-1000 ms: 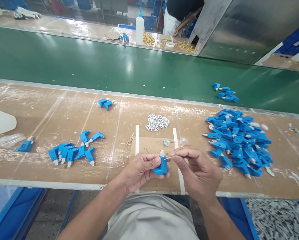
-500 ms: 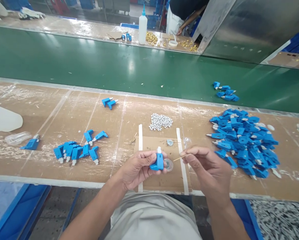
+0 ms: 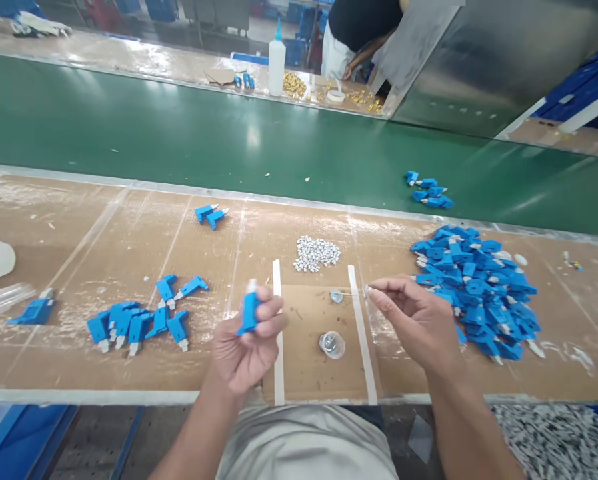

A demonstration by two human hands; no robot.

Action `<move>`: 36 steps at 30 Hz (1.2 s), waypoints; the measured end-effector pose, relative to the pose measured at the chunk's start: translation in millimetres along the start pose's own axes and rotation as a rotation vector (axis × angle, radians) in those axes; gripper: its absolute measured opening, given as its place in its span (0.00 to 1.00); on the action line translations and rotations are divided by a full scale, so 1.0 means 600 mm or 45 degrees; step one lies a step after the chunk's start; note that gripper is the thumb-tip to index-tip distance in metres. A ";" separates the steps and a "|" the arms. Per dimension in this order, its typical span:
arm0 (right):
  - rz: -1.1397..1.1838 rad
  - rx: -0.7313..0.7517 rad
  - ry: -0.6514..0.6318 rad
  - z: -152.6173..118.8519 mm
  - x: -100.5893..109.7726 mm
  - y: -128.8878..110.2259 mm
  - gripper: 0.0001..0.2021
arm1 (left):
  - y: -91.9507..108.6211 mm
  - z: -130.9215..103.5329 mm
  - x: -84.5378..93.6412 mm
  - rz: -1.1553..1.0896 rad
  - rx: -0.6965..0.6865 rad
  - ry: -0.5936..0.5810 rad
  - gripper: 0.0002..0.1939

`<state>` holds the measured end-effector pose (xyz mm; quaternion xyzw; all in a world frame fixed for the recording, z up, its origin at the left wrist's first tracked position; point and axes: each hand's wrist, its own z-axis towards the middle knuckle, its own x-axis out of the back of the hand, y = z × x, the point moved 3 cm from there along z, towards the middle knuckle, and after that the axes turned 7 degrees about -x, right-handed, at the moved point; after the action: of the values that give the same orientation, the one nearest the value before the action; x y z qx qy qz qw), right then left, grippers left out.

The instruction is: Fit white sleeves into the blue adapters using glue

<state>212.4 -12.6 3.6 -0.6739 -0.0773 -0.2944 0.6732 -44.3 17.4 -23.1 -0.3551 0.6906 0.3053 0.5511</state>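
Note:
My left hand (image 3: 249,340) grips a blue plastic part (image 3: 249,311) with a pale tip pointing up, left of the taped cardboard. The fingertips of my right hand (image 3: 413,320) are pinched at the end of a thin stick (image 3: 351,293), whose other end reaches a small bluish lump (image 3: 336,296). A small round clear cup (image 3: 332,345) stands on the cardboard (image 3: 303,373) between my hands. Behind it lies a pile of small grey-white pieces (image 3: 316,253). To the right is a big heap of blue parts (image 3: 473,287), partly behind my right hand.
More blue parts (image 3: 139,325) lie at the left, two (image 3: 211,215) farther back, several (image 3: 431,191) on the green belt (image 3: 179,140). Across the belt are a white bottle (image 3: 277,65), gold pieces (image 3: 293,85) and a person (image 3: 361,33). A bin of grey pieces (image 3: 553,433) sits low right.
My left hand has moved left with the blue part, away from the cup, which now shows fully. My right hand has shifted slightly right. The whole view has moved a little.

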 end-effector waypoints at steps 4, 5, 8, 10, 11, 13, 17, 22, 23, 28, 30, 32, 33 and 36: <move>-0.191 0.068 -0.016 0.056 0.008 -0.001 0.09 | 0.004 -0.001 -0.005 -0.079 -0.086 -0.036 0.17; -0.285 0.088 -0.076 0.071 0.002 0.004 0.10 | 0.001 0.000 -0.003 -0.056 -0.048 -0.035 0.17; -0.499 0.170 -0.221 0.110 -0.022 0.022 0.09 | -0.009 0.006 0.007 -0.021 0.025 -0.038 0.15; -0.544 0.215 -0.249 0.131 -0.037 0.030 0.06 | -0.011 0.008 0.014 -0.021 0.035 -0.040 0.14; -0.562 0.233 -0.263 0.139 -0.044 0.032 0.06 | -0.012 0.008 0.017 -0.018 0.035 -0.036 0.13; -0.585 0.261 -0.286 0.149 -0.056 0.030 0.06 | -0.012 0.008 0.022 0.002 0.030 -0.010 0.13; -0.585 0.299 -0.287 0.157 -0.070 0.013 0.07 | -0.015 0.011 0.027 0.057 0.053 0.048 0.15; -0.658 0.363 -0.282 0.186 -0.099 -0.010 0.07 | -0.019 0.018 0.033 0.094 0.058 0.091 0.13; -0.683 0.375 -0.290 0.197 -0.108 -0.014 0.06 | -0.020 0.019 0.034 0.105 0.051 0.098 0.13; -0.826 0.443 -0.431 0.258 -0.160 -0.033 0.07 | -0.027 0.020 0.045 0.208 0.035 0.151 0.12; -0.891 0.466 -0.527 0.275 -0.179 -0.035 0.08 | -0.029 0.020 0.049 0.239 0.022 0.176 0.11; -0.956 0.479 -0.604 0.285 -0.191 -0.036 0.08 | -0.029 0.019 0.051 0.251 0.008 0.183 0.10; -0.986 0.481 -0.630 0.288 -0.196 -0.036 0.09 | -0.029 0.019 0.052 0.252 0.004 0.184 0.10; -1.061 0.477 -0.690 0.289 -0.204 -0.040 0.09 | -0.030 0.019 0.052 0.251 0.013 0.203 0.10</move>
<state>151.4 190.2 -23.1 -0.5062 -0.5609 -0.3333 0.5640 -27.6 11.6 -56.4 -0.3057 0.7653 0.3254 0.4636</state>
